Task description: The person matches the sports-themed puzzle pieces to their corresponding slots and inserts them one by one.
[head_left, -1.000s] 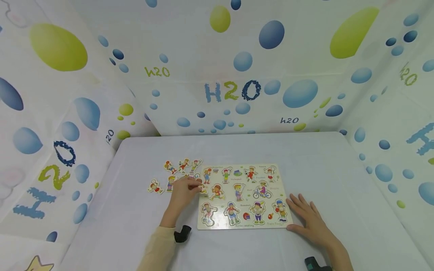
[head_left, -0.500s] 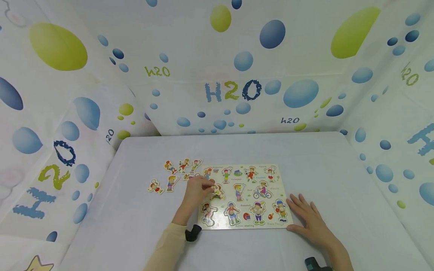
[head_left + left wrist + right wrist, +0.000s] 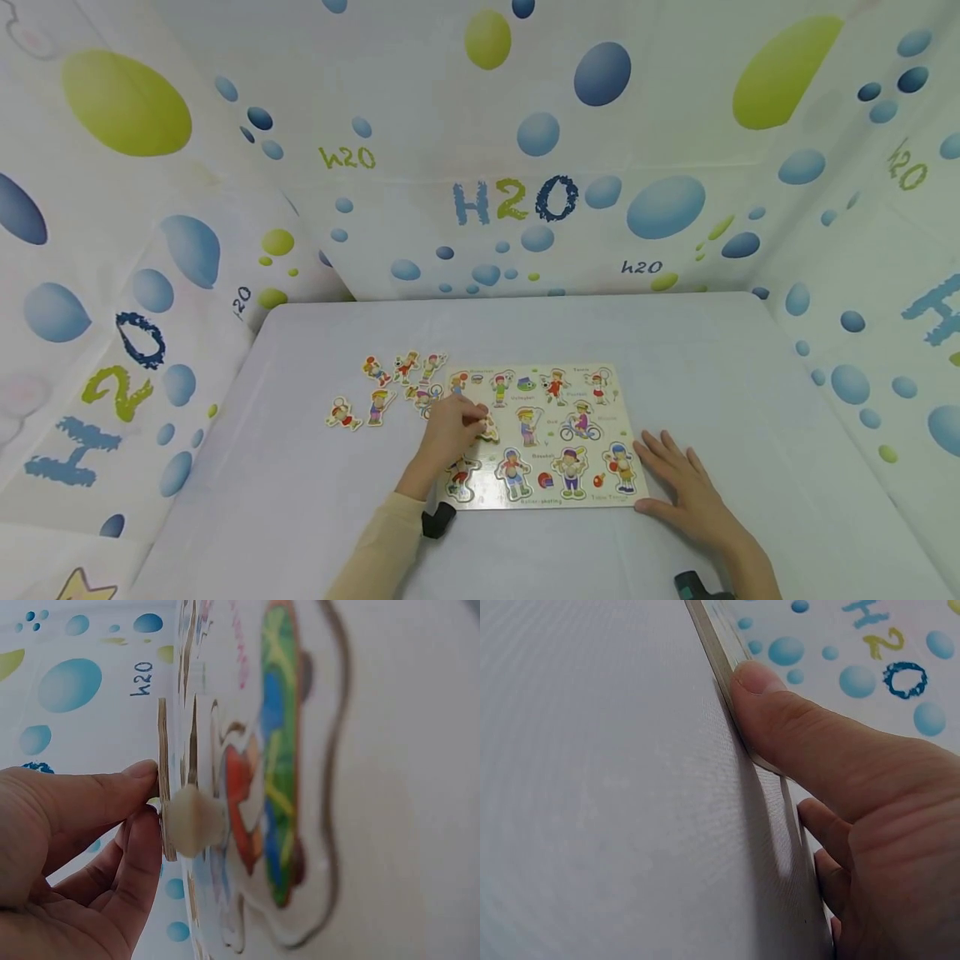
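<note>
My left hand (image 3: 450,433) is over the left part of a wooden puzzle board (image 3: 486,487) printed with children playing sports. Thumb and fingers pinch a flat wooden puzzle piece (image 3: 163,735), seen edge-on in the left wrist view; in the head view its pale edge (image 3: 490,429) shows past the fingertips, close over the runner picture. Just beyond it in the left wrist view is a white knob (image 3: 196,819) on a piece lying in the board. My right hand (image 3: 686,492) rests by the board's right edge, fingers spread, thumb (image 3: 761,705) touching the near right corner.
Several loose puzzle pieces lie left of the board, among them a golfer piece (image 3: 380,407) and a tennis piece (image 3: 343,412). A cyclist piece (image 3: 424,398) lies near the board's left edge. Knobbed pieces sit along the bottom row, such as a baseball piece (image 3: 572,471).
My left hand has moved right, from the board's left edge to over the runner picture, carrying the puzzle piece. The right hand has stayed in place.
</note>
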